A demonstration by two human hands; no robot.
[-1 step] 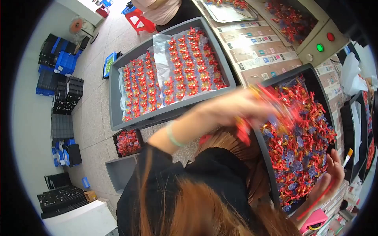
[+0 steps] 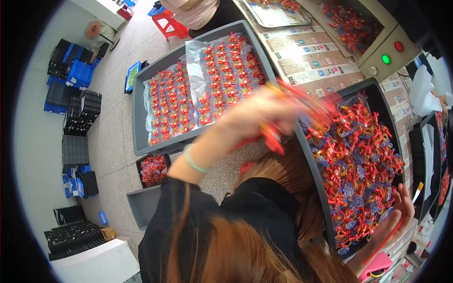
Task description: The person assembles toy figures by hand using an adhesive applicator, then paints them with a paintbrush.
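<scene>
Grey tray [image 2: 138,113] partly behind left hand [image 2: 264,111] pinching red pieces [image 2: 272,137]; right hand [image 2: 395,219] spread at bin [image 2: 315,177], brush [image 2: 416,193] across.

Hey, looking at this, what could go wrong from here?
The left hand is blurred and seems to hold red pieces between the gray tray and the black bin; one could drop to the floor.
The pieces heaped in the bin might snag on each other.
The brush in the right hand could catch on the heap beside it.
</scene>
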